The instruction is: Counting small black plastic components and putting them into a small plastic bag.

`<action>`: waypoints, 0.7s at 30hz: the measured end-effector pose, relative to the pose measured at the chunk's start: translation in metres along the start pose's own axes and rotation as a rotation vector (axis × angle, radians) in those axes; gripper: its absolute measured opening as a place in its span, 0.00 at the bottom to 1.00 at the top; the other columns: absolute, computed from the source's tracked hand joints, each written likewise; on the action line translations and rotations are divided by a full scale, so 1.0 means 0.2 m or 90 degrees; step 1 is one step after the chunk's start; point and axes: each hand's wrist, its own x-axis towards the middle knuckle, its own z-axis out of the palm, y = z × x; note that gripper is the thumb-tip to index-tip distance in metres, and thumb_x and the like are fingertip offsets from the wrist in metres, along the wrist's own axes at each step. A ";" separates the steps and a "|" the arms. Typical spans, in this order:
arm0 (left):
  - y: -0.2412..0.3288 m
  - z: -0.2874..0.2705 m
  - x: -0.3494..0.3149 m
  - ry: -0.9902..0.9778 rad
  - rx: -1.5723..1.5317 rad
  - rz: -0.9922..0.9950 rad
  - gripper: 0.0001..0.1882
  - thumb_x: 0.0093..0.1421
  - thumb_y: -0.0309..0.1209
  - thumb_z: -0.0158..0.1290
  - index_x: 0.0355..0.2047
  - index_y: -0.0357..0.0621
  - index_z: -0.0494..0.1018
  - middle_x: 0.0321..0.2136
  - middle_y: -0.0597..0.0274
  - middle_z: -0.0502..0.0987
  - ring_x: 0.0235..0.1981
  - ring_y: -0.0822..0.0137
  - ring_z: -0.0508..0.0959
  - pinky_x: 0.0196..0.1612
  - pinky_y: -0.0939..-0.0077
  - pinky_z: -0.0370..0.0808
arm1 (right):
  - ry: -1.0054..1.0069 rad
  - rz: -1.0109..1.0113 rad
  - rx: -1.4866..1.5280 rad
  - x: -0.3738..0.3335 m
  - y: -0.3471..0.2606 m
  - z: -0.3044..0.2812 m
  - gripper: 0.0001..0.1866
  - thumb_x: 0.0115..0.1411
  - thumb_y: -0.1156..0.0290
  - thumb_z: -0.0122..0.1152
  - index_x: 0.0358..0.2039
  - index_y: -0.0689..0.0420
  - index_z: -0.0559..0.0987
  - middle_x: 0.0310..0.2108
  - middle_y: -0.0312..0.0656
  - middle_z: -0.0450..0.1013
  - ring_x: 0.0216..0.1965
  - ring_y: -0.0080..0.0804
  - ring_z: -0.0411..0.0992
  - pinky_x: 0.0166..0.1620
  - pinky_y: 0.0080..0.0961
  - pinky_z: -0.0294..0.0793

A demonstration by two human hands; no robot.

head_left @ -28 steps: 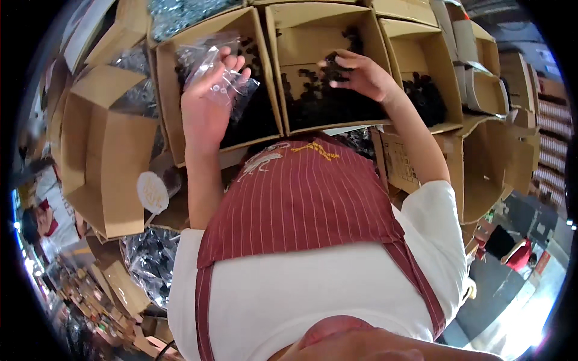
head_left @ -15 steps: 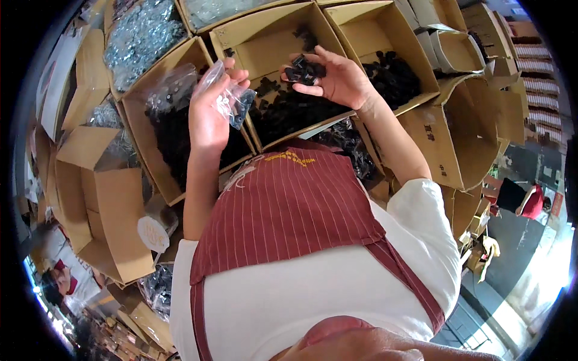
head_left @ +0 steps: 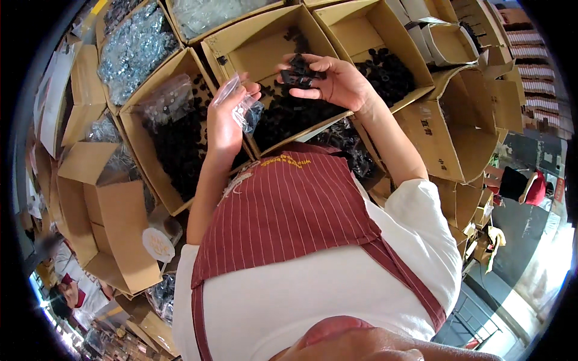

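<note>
Over the middle cardboard box (head_left: 253, 42), my right hand (head_left: 346, 84) is turned up with its fingers curled around several small black plastic parts (head_left: 299, 72). To its left, my left hand (head_left: 226, 126) grips a small clear plastic bag (head_left: 248, 114) between thumb and fingers. White and dark pieces show through that bag. The two hands are apart, a short gap between them. Loose black parts (head_left: 289, 117) lie heaped in the box below.
In the left box (head_left: 129, 123) are black parts and a clear bag of white pieces (head_left: 167, 103). The right box (head_left: 337, 27) holds more black parts. Clear packets fill a box (head_left: 135, 51) at the far left. Open cartons (head_left: 126, 210) flank me; another person (head_left: 75, 283) is at lower left.
My left hand has moved right with the bag, nearer my right hand. The right hand stays over the middle box, its fingers shifted slightly around the black parts. The whole view has shifted a little.
</note>
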 end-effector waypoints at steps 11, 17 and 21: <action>-0.02 -0.01 0.00 -0.003 -0.013 0.040 0.19 0.64 0.27 0.50 0.53 0.29 0.67 0.39 0.53 0.77 0.46 0.62 0.77 0.57 0.65 0.71 | -0.005 0.014 0.043 0.05 -0.01 0.02 0.26 0.65 0.72 0.42 0.62 0.70 0.61 0.59 0.58 0.66 0.56 0.48 0.71 0.60 0.41 0.72; -0.01 0.00 -0.01 -0.003 -0.011 0.033 0.19 0.65 0.26 0.47 0.54 0.25 0.64 0.41 0.49 0.76 0.49 0.56 0.77 0.61 0.61 0.69 | 0.003 0.029 0.039 0.08 -0.01 0.00 0.23 0.65 0.76 0.42 0.59 0.71 0.63 0.57 0.59 0.67 0.58 0.49 0.69 0.61 0.37 0.72; -0.01 0.00 -0.02 -0.013 0.009 0.036 0.19 0.65 0.26 0.48 0.53 0.26 0.65 0.41 0.49 0.76 0.49 0.56 0.77 0.60 0.61 0.69 | -0.005 0.009 0.023 0.08 0.00 0.02 0.22 0.65 0.75 0.44 0.58 0.70 0.65 0.56 0.58 0.68 0.56 0.47 0.71 0.60 0.38 0.73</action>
